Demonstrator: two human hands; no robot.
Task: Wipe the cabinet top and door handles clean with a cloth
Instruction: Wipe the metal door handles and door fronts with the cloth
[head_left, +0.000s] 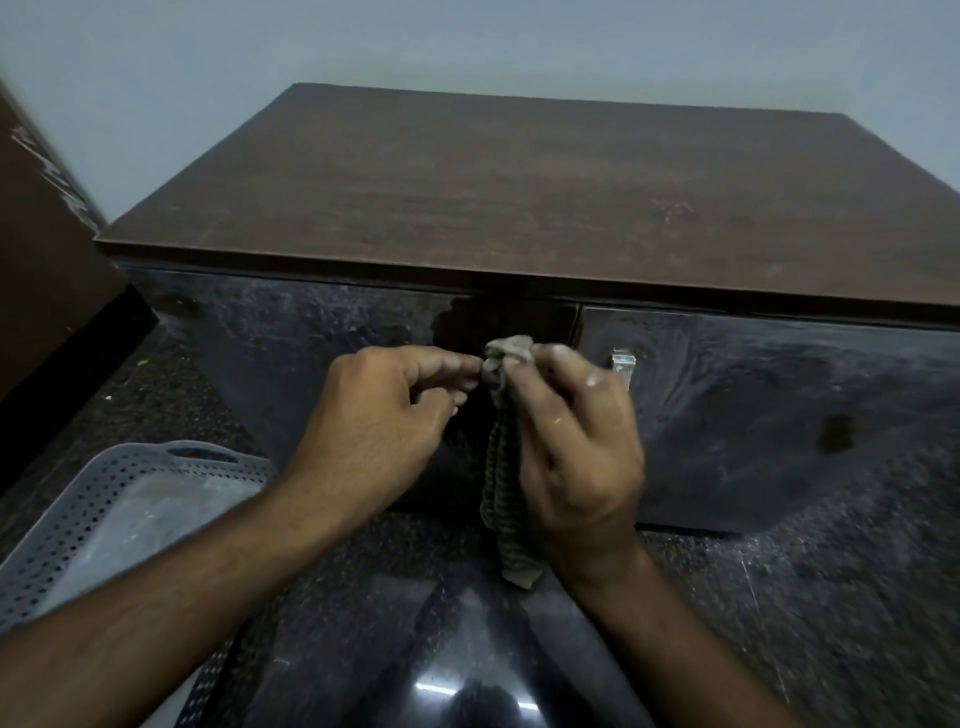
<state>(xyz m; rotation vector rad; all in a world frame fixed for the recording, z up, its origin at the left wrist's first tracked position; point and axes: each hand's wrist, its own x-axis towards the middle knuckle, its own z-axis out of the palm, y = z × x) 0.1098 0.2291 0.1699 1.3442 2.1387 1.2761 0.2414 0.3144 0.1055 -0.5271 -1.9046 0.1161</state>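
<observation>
Grey perforated plastic basket (104, 514) sits at the lower left of the frame on the dark speckled stone floor (831, 597). Right of it, at centre, the left hand (384, 410) curls its fingers, fingertips pinching the edge of a ribbed grey-brown cloth (501, 467). The right hand (576, 447) grips the bunched cloth against the glossy black cabinet doors (285, 353), the rest hanging down. Just right, a metal door handle (622, 364) shows. Across the upper frame spreads the brown wooden cabinet top (519, 192).
</observation>
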